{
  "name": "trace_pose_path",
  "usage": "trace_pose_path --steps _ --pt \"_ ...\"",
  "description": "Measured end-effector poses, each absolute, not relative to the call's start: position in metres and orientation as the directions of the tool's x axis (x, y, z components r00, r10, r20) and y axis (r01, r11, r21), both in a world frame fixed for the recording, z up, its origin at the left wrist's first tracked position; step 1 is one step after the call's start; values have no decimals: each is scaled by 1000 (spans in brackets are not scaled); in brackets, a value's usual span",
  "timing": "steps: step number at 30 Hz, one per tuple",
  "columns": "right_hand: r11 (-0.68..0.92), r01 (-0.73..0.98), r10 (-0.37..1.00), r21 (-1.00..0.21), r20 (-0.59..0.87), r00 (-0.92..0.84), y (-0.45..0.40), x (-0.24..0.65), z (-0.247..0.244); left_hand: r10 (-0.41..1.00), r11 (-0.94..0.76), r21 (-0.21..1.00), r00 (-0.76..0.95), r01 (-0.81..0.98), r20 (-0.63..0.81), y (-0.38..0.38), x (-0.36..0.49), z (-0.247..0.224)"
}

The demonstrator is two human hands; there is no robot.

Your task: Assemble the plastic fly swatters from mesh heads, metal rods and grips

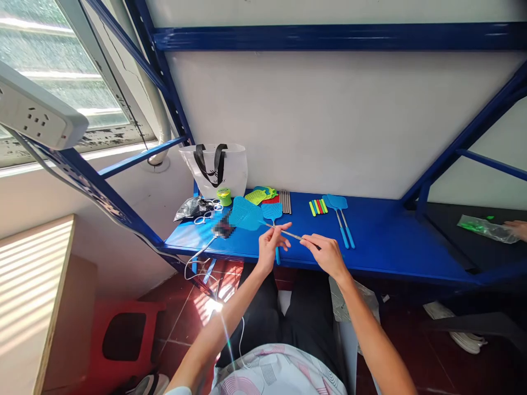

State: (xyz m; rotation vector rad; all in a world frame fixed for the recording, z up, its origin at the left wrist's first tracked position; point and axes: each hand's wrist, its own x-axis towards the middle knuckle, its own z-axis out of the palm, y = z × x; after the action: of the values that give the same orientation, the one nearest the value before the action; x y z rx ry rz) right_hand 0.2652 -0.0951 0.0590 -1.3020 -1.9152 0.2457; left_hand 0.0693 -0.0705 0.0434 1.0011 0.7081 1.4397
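Observation:
A blue fly swatter (246, 213) with a thin metal rod is held across in front of me, its head to the left. My left hand (270, 248) pinches the rod near the head, some fingers spread. The rod's other end is gripped by my right hand (325, 254). Below it, another blue swatter (272, 210) lies on the blue table (382, 236), its handle partly behind my left hand. Two more blue swatters (343, 219) lie to the right, beside a row of coloured handles (318, 207). Several metal rods (285, 202) and green swatter heads (261, 195) lie at the back.
A white bag (233, 170) stands at the back left, with a green tub (224, 197) before it. White-ringed items (205, 217) and a black plastic bag (190, 209) lie nearby. At far right, another person's hand (517, 229) touches a clear bag (488, 228). Blue frame posts (428, 173) flank the table.

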Motion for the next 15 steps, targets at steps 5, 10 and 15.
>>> trace_pose_path --steps 5,10,15 --pt "455 620 862 -639 491 -127 -101 250 55 963 -66 913 214 -403 164 -84 79 43" --pt "438 645 861 -626 498 -101 -100 249 58 957 -68 921 235 -383 168 -74 72 43" --pt "425 638 865 -642 496 -77 -96 249 53 969 -95 908 171 -408 178 -67 62 44"
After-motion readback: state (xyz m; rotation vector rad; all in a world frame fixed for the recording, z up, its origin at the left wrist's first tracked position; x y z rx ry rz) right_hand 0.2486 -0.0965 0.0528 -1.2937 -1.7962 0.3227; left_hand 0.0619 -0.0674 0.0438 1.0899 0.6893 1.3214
